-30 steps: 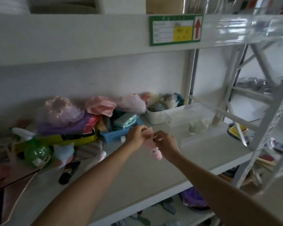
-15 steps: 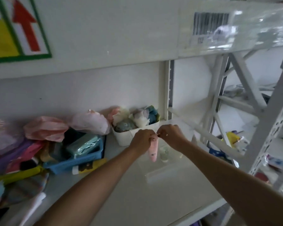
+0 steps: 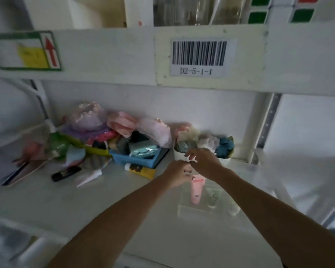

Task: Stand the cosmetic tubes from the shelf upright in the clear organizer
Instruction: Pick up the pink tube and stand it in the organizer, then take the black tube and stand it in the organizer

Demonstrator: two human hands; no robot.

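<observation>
White metal shelf is sitting under a beam with a barcode label reading D2-5-1-1. Clear organizer is standing at the right of the shelf; pink tube is standing upright inside, two pale tubes beside it. Left hand is pinching the pink tube's top end. Right hand is hovering just above, fingers loosely spread, holding nothing. Yellow tube, black tube, blue basket, white bin are lying behind.
</observation>
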